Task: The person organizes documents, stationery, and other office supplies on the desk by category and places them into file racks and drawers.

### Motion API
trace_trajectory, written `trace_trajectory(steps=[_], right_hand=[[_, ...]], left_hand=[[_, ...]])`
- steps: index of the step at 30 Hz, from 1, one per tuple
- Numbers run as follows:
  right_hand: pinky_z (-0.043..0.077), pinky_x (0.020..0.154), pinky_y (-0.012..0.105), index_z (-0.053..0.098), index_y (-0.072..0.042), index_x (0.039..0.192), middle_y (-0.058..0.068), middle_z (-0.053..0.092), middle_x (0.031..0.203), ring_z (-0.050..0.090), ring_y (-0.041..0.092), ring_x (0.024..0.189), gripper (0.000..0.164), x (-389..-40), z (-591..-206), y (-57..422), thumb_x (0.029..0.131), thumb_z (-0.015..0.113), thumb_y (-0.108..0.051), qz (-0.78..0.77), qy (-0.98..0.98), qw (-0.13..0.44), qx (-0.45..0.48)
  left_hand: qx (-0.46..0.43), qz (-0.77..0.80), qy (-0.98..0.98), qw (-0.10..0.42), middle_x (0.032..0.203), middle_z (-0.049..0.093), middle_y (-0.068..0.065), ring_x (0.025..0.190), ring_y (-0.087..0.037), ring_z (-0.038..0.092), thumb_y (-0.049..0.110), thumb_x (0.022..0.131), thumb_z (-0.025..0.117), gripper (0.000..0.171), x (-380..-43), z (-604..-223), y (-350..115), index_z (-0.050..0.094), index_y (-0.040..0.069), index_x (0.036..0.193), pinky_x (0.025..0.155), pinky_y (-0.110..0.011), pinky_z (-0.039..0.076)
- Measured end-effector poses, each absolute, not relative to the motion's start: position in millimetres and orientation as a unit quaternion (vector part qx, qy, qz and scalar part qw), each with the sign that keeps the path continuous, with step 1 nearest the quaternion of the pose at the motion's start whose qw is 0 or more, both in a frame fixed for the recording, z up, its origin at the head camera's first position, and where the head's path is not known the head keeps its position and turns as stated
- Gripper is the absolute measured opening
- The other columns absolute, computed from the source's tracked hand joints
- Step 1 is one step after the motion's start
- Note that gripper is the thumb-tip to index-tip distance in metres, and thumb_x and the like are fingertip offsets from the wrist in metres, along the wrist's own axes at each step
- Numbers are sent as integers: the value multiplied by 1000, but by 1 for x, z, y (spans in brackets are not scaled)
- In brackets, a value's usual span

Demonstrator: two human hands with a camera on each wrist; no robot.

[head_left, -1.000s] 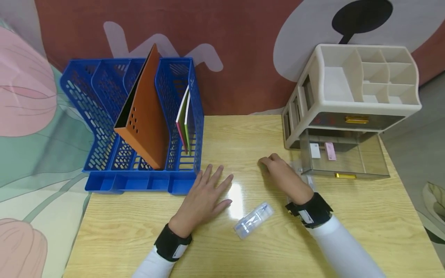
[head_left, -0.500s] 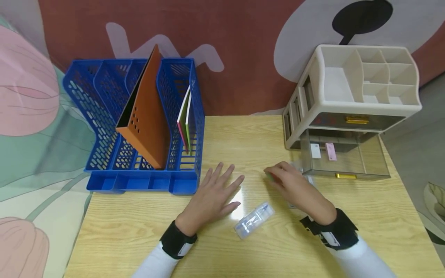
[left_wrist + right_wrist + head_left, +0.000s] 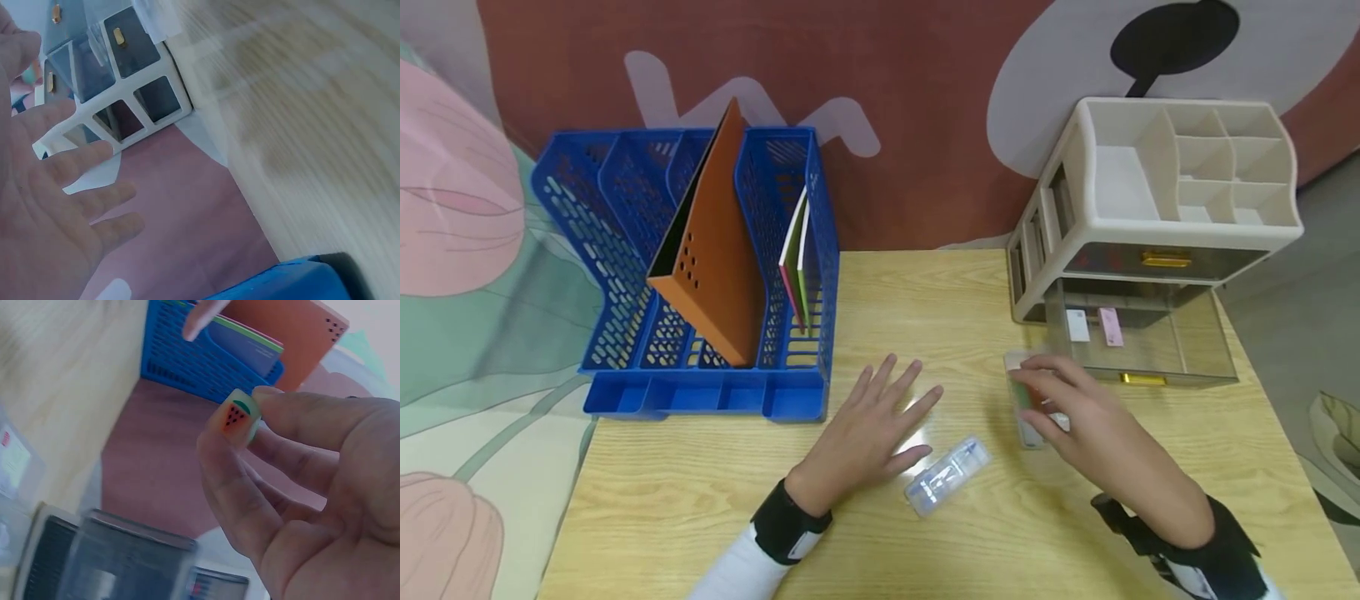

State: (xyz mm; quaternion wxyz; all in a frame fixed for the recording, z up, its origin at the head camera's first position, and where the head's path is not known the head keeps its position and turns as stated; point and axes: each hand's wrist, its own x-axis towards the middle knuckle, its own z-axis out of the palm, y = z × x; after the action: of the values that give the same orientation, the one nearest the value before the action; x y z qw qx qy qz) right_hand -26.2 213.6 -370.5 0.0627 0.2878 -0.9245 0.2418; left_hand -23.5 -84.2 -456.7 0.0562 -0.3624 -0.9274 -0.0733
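Right hand pinches a small watermelon-print block between thumb and fingertip; its small size probably dictates the tip grip. Left hand holds nothing, fingers spread wide. Drawer stands pulled out, presumably for access from above.

There are two hands, one watermelon-printed piece, two clear cases, one rack, one folder and one drawer unit.

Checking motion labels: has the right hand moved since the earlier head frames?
Yes. In the head view, the right hand shifted right and slightly down the picture, judged against the white plastic drawer cabinet.
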Motion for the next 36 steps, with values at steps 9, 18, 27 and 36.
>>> trace_trajectory(steps=[9,18,27,36], right_hand=[[51,76,5,71,-5,125,11,65,127,70,17,84,52,-25,-342,241,104,53,-49,230,-921,146,278],[58,60,46,69,7,118,27,64,118,68,37,81,56,-59,-341,289,66,88,14,141,-945,198,220],[51,57,54,68,11,113,30,60,108,57,37,83,49,-85,-360,316,67,86,15,124,-956,159,216],[46,56,45,66,9,93,25,58,90,52,34,76,29,-111,-374,335,72,86,9,96,-972,62,207]], left_hand=[[-374,-80,-922,67,168,33,-14,156,-44,24,59,101,54,69,-21,-454,-81,39,27,160,121,-62,32],[-376,-79,-922,56,168,33,-14,156,-44,25,60,100,54,70,-18,-453,-84,38,27,160,121,-63,32],[-366,-74,-926,51,171,27,-12,159,-42,18,61,98,57,73,-18,-452,-92,38,28,161,123,-62,28],[-396,-72,-914,42,172,24,-12,159,-42,17,60,96,61,77,-17,-455,-96,37,28,161,123,-62,28]])
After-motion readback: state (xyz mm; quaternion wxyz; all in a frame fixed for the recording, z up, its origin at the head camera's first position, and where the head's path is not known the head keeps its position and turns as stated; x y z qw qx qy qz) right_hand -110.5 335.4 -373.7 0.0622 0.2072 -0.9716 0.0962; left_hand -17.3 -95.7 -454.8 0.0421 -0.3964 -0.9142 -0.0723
